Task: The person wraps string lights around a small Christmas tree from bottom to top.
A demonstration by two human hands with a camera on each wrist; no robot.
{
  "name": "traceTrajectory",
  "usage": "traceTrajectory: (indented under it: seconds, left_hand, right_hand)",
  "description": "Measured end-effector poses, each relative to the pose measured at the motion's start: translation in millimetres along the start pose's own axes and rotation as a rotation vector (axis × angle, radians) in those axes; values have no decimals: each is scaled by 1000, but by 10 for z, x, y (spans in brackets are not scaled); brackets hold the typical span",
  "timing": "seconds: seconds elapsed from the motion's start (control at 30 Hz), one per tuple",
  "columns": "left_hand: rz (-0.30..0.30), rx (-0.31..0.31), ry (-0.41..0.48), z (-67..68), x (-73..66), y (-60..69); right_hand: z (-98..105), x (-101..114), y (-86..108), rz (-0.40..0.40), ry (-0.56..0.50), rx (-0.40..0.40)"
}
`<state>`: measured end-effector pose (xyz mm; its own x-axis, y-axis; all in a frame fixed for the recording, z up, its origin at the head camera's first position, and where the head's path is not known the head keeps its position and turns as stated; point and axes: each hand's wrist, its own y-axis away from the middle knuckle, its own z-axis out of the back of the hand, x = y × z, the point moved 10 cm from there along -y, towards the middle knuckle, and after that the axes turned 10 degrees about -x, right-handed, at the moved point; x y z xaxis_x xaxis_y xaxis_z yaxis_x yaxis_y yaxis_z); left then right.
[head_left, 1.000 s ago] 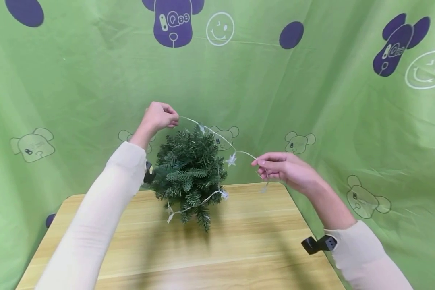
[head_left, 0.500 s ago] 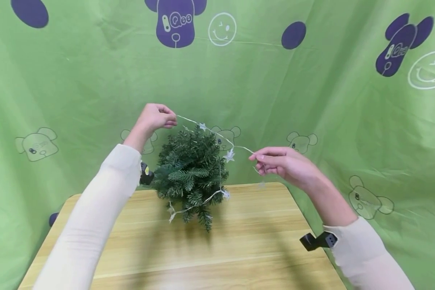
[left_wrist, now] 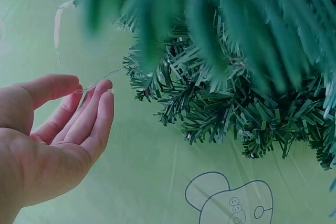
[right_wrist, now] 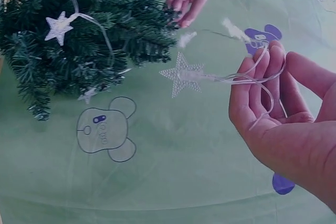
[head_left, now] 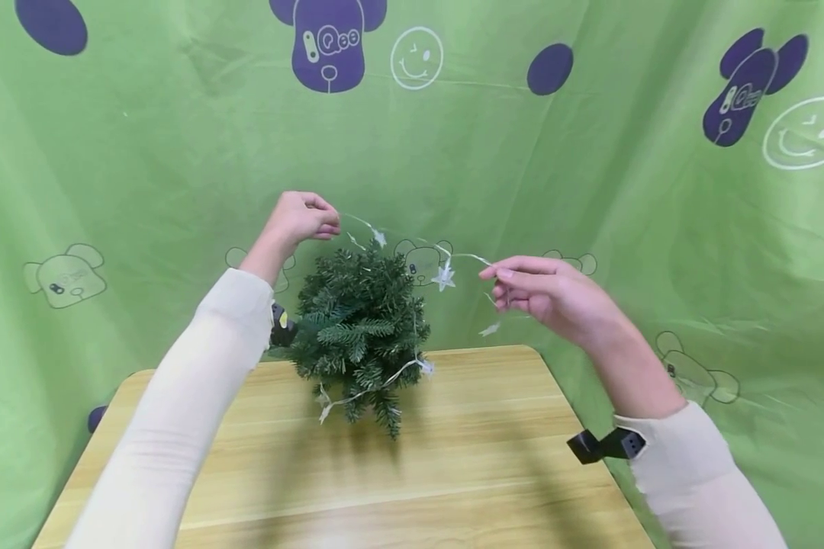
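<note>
A small green artificial tree (head_left: 357,320) stands on the table, and a clear star-light string droops across its front, with one star (head_left: 425,367) at its right side. My left hand (head_left: 300,217), above the tree's upper left, pinches the thin wire between thumb and fingers; the left wrist view shows that hand (left_wrist: 63,135) beside the branches. To the right of the tree, my right hand (head_left: 552,293) pinches the string, and a star (head_left: 443,277) hangs between the hands. In the right wrist view, loops of wire lie across the fingers of the right hand (right_wrist: 289,114).
The wooden table (head_left: 487,457) has its back edge just behind the tree. A green curtain (head_left: 178,137) printed with bears and smiley faces surrounds it. Small black cameras are on both sleeves, one at the right cuff (head_left: 607,445).
My right hand has risen and moved slightly right, lifting the string and its hanging star. The wire between the hands now sags more near the left hand, which stays almost in place.
</note>
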<state>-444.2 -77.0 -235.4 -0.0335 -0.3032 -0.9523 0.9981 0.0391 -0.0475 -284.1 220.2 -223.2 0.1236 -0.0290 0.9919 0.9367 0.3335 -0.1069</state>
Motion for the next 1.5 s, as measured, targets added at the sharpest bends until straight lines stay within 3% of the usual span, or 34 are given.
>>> traceTrajectory:
  seconds: [0.17,0.4,0.63,0.77,1.0,1.23,1.37,1.5]
  left_hand:
    - [16,5,-31,74,42,26]
    - [29,-1,-104,220,162,53]
    - [19,37,-219,214,374,77]
    - [-1,41,-287,213,398,120]
    - [-91,33,-395,241,120,264]
    - [-208,118,-432,-47,-206,494]
    - [-265,136,-485,-218,-288,600]
    - [-322,120,-521,-283,-339,634]
  right_hand:
    - [-67,93,-5,32,-29,36]
    - [-181,54,-68,-16,53,7]
    - [-318,-47,-146,-59,108,21]
    - [-353,-122,-165,-88,126,20]
    - [-340,-224,-176,-121,122,11]
    - [-314,-269,-168,-131,128,5]
    - [-327,-269,-170,-131,131,6]
    - [-341,-276,-178,-132,135,8]
